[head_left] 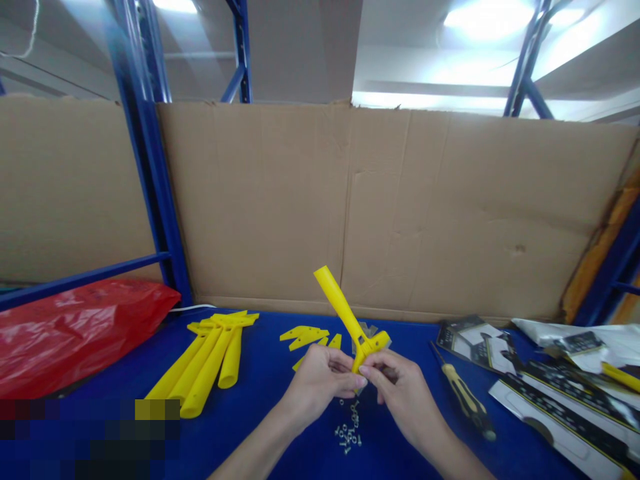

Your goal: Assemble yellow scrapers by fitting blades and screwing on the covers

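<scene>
Both hands meet low in the middle of the head view around a yellow handle (340, 303), whose long tube tilts up to the left. My left hand (323, 377) pinches the lower end of its forked head from the left. My right hand (395, 380) has its fingers closed on the same head from the right. Small metal nuts and screws (349, 437) lie on the blue table just below the hands. Flat yellow pieces (305, 335) rest behind my left hand. Whatever is between the fingertips is too small to make out.
Several yellow handles (207, 367) are piled at the left, beside a red plastic bag (85, 327). A screwdriver (463, 393) lies to the right, near printed cards (560, 427). A cardboard panel (390, 213) stands behind the table, next to a blue rack post (150, 153).
</scene>
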A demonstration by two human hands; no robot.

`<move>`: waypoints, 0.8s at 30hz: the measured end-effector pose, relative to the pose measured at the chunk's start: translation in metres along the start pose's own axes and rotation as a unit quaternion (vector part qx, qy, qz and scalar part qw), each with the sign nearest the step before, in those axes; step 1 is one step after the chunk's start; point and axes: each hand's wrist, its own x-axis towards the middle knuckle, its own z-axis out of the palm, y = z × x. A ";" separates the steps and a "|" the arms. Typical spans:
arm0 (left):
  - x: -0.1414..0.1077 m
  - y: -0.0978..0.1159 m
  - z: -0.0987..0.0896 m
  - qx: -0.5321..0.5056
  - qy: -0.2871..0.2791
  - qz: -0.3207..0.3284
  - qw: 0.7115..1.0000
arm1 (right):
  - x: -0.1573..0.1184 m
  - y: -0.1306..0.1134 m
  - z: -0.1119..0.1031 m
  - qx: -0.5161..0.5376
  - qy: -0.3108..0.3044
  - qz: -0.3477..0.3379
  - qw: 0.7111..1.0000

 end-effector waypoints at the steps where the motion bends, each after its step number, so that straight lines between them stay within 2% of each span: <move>1: 0.000 0.000 0.000 0.002 -0.002 0.002 1.000 | 0.000 0.000 0.000 -0.010 -0.002 -0.005 1.000; 5: 0.001 -0.002 -0.001 0.016 -0.004 0.007 1.000 | -0.002 0.001 0.002 -0.065 -0.001 -0.019 0.998; 11: 0.005 -0.007 -0.004 0.039 -0.019 0.013 0.999 | -0.002 0.002 0.006 -0.116 0.087 0.014 0.989; 13: 0.005 -0.009 -0.004 0.031 -0.020 0.003 0.999 | -0.001 0.002 0.006 -0.120 0.096 0.014 0.988; 20: 0.004 -0.008 0.002 0.062 0.020 -0.011 0.998 | 0.001 0.007 0.006 -0.085 0.037 0.048 0.995; 24: 0.006 -0.009 0.001 0.079 0.005 0.008 0.997 | 0.001 0.011 0.004 -0.070 0.029 0.038 0.996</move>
